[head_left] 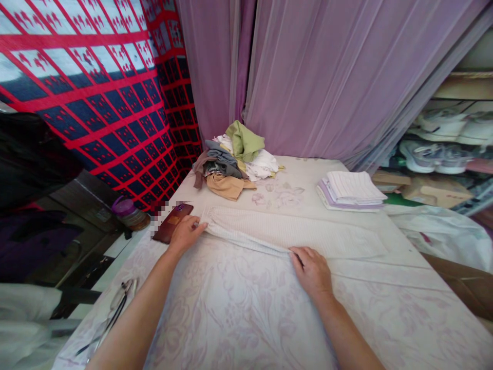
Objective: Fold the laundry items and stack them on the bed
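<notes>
The long white ribbed cloth (300,231) lies spread across the middle of the desk (239,318), which is covered with a pale flowered sheet. Its near edge is doubled into a thick fold running from one hand to the other.

The left hand (187,232) rests half-closed on the left end of that fold, with the fingertips at the corner. I cannot tell whether it pinches the cloth or only presses it. The right hand (311,270) is curled down over the fold further along, knuckles up, and seems to grip the edge between thumb and fingers.

The step looks to me like a lengthwise fold. To do it well, I would pull the edge lightly taut between the two hands, so that the slack part in the middle becomes straight. Both hands should then move together, to lay the near edge parallel to the far edge. The part of the cloth to the right of the right hand is not held, so it may lag and wrinkle; smoothing it with a flat palm would help.

The dark red phone (172,222) lies just beside the left hand, and a sliding corner could push it. The heap of unfolded clothes (234,162) and the stack of folded white cloths (352,191) lie well apart, towards the purple curtain (327,77).
</notes>
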The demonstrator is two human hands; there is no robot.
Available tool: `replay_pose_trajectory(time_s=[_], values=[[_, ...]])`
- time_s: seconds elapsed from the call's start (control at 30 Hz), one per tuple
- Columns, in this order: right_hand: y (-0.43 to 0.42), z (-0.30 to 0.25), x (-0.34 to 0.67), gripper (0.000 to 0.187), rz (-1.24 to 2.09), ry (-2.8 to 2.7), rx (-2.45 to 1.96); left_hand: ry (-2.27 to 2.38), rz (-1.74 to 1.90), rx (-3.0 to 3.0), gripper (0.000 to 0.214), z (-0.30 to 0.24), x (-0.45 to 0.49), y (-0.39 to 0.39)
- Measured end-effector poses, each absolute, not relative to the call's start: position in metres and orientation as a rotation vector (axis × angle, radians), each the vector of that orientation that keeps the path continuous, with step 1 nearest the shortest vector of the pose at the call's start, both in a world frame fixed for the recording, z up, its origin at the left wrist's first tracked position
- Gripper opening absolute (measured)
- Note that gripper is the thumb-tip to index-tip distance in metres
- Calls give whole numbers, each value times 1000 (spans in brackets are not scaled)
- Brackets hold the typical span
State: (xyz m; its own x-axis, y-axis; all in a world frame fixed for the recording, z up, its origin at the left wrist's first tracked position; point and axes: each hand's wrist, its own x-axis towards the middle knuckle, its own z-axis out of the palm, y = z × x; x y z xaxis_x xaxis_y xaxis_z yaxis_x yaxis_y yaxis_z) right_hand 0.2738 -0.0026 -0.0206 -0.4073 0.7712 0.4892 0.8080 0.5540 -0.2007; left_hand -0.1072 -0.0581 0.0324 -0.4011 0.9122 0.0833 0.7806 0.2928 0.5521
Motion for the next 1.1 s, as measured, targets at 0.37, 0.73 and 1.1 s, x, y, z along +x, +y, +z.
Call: replay_pose_trajectory(time_s=[0.37,0.73,1.1], values=[[-1,-25,277,25,-45,-2211,-1205,2448,951,1536,28,12,-99,-45],[-1,-24,277,24,11,-2218,-1223,1949,946,1535,46,10,-119,-46],[-2,-22,278,25,-8,-2229,-1191,2292,737,1780,42,28,-100,-51]])
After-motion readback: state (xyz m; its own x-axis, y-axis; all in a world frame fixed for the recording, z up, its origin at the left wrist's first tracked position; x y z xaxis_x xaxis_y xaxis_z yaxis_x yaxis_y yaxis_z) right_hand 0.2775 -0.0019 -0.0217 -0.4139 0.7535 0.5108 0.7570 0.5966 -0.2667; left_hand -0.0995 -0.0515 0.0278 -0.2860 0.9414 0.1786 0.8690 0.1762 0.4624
